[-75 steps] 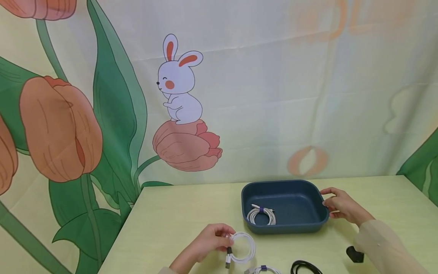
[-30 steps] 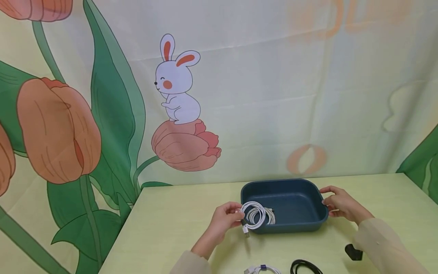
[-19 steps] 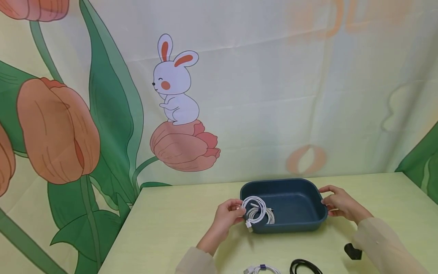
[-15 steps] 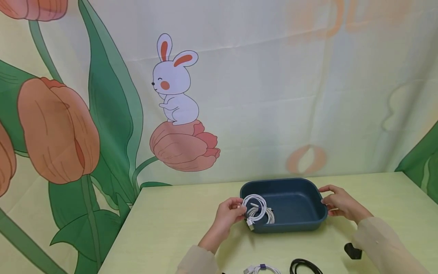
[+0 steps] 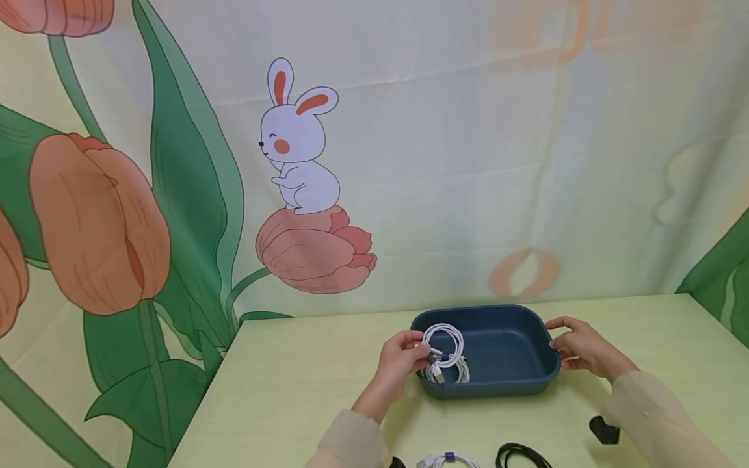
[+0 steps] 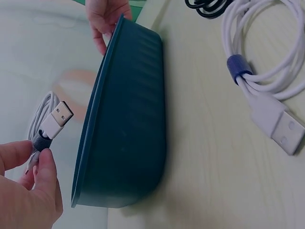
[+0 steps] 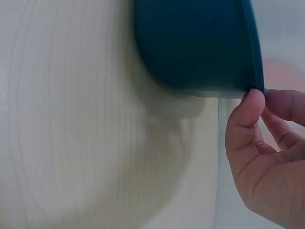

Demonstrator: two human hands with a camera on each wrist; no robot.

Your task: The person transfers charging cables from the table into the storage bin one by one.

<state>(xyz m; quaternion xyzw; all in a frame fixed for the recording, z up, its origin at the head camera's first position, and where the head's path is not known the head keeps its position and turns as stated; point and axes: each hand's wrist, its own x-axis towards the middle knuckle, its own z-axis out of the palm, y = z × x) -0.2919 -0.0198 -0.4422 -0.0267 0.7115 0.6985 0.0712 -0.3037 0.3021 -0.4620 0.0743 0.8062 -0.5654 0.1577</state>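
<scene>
Cable (image 6: pixel 49 126) is hovering above the blue tray (image 5: pixel 497 390), the left hand (image 5: pixel 394 364) pinching its dark tie (image 6: pixel 41 141), seemingly to gather the white loops, and the right hand (image 5: pixel 585 350) is gripping the rim (image 7: pixel 257 62), probably for steadiness.

The left sleeve (image 5: pixel 351 439) and the right sleeve (image 5: pixel 652 413) are both pale beige and loosely cut, ending near the wrist; the left hand (image 5: pixel 400 361) and right hand (image 5: pixel 587 348) are bare. A black angular piece (image 5: pixel 604 431) (whether worn, unclear) shows beside the right sleeve.
</scene>
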